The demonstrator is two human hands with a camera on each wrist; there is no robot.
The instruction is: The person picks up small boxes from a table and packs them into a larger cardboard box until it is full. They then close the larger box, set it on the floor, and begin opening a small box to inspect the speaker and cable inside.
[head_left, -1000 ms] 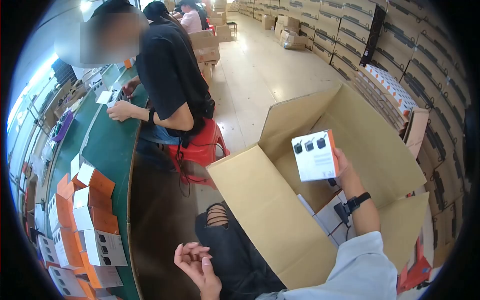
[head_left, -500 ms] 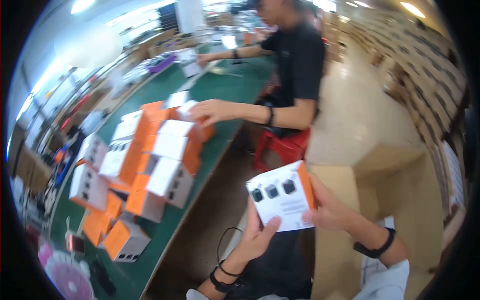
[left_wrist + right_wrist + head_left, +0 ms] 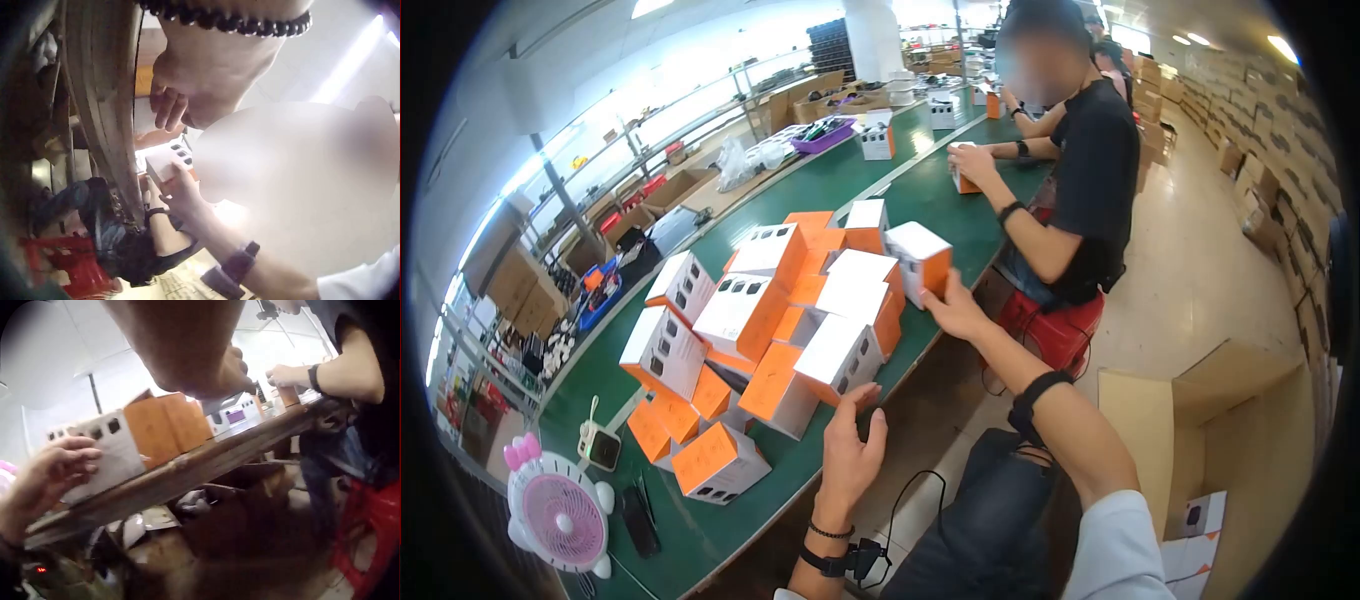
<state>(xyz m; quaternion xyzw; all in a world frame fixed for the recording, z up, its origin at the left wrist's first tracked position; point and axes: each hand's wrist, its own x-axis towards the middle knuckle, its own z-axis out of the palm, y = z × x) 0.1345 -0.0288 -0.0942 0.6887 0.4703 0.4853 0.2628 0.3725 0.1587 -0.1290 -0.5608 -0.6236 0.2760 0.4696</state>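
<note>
At the near-right end of a cluster of white-and-orange boxes [image 3: 770, 295], my right hand [image 3: 955, 305] grips one box [image 3: 919, 258] by its side, low over the green table's edge. The left wrist view shows that right hand [image 3: 187, 200] with fingers and thumb on a box [image 3: 164, 164] bearing dark printed pictures. My left hand [image 3: 852, 450] is empty, fingers loosely bent, just off the table edge beside a white-topped box [image 3: 840, 355]. In the right wrist view the left hand [image 3: 59, 469] is in front of a white box face [image 3: 115, 453]; the right hand's fingertips are partly hidden.
A pink fan [image 3: 560, 515], a phone [image 3: 640, 520] and a small device [image 3: 599, 446] lie at the table's near left. A person in black [image 3: 1090, 190] sits on a red stool [image 3: 1055, 330], handling a box. An open carton [image 3: 1140, 430] holding boxes stands at the right.
The view has swung from carton to table. A box came out of the carton into both hands; now my left hand is empty and my right grips a box by the cluster. The neighbour's arm has withdrawn.
</note>
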